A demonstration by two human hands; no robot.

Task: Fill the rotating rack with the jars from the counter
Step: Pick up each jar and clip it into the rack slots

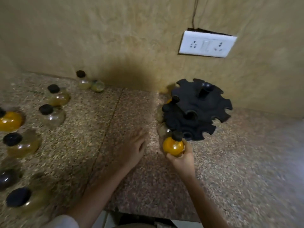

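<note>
Nearest, on the left of the bench, the waiting jars stand loose in a scatter, black caps up, most pale, one orange at the left edge.

The left hand lies flat on the stone, fingers straight, gripping nothing. Just right of it, the right hand has the orange jar off the bench, fingers and thumb curled round its round belly from below. The black cap points up at the near edge of the rotating rack.

That jar looks small, smooth and hard, glass or clear plastic, I can't tell which. It is probably light, and slippery on the bulge. A hold low on the belly seems right: it leaves the neck free, and the neck under the cap is what a notch would likely catch.

The rack is black with notched tiers and a centre post. A few slots on its left side look taken, while the right-hand notches look open. It may swivel if nudged.

Farther left, more jars sit by the wall, and a white socket plate hangs above.
</note>
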